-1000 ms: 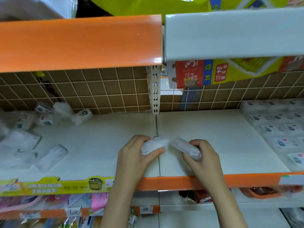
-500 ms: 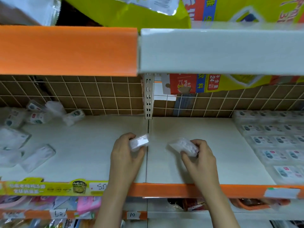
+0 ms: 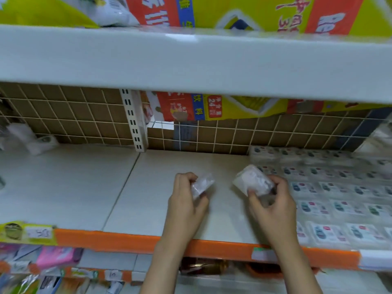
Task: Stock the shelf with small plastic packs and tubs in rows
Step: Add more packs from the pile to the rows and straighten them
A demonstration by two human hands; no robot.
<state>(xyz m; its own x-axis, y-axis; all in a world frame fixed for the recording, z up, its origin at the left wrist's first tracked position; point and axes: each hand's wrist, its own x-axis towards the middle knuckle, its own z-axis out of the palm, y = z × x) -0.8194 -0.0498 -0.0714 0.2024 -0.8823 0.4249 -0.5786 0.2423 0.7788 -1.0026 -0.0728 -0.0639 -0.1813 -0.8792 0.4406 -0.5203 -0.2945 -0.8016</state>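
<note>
just two bare forearms coming in from the bottom of the frame; no sleeves in sight anywhere, no watch, no bracelet, no rings that i can make out; left hand (image 3: 186, 205) and right hand (image 3: 273, 211) are both ungloved; slim wrists, short plain nails as far as the blur lets me tell; nothing printed or marked on them; the rest of the person is out of shot

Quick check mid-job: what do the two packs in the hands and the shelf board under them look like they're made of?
Left pack and right pack: thin clear plastic by the look, slightly glossy, with pale contents showing through; blur hides detail. Shelf board: smooth off-white surface, probably painted metal, with an orange front edge.
</note>
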